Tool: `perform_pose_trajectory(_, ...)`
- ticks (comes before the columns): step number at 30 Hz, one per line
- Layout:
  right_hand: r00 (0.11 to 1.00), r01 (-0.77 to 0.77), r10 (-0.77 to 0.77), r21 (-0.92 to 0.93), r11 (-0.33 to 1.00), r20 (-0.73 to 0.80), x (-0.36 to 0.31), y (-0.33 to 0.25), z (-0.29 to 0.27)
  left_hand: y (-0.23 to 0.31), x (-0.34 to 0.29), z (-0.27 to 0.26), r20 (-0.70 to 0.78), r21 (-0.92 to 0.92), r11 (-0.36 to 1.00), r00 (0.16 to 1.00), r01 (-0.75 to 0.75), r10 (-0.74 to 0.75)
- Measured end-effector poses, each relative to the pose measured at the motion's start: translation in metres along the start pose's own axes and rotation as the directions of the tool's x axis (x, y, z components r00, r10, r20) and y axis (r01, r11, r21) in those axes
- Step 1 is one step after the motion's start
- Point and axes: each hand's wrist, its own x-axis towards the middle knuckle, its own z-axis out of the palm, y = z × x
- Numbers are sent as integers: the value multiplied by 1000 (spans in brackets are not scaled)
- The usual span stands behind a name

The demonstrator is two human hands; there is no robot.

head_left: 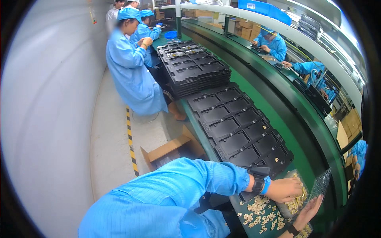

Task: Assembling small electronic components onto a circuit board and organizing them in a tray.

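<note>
Bagged yellow parts (294, 206) lie on the bench (193, 121) and may spill if the right fingers (317, 202), gripping clear plastic (320, 181), slip; whether the left fingers (296, 187) grip anything cannot be told.

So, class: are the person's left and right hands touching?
Apart: the head view shows a plain gap between the left hand and right hand, with yellowish pieces visible there.

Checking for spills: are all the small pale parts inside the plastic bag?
No, many small pale parts lie loose on the green tabletop beside the plastic bag.
</note>
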Motion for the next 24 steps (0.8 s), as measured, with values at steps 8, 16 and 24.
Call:
perform_pose_trajectory(8, 986, 67, -66, -5, 998, 151, -34, 3, 45, -12, 7, -16, 6, 323, 943, 996, -81, 84)
perform_pose_trajectory(16, 998, -1, 7, 106, 994, -62, -55, -26, 69, -48, 14, -94, -105, 165, 948, 961, 271, -256)
perform_pose_trajectory(24, 998, -39, 46, 136, 990, -43, -56, -20, 61, -86, -21, -100, -170, 99, 912, 910, 398, -379)
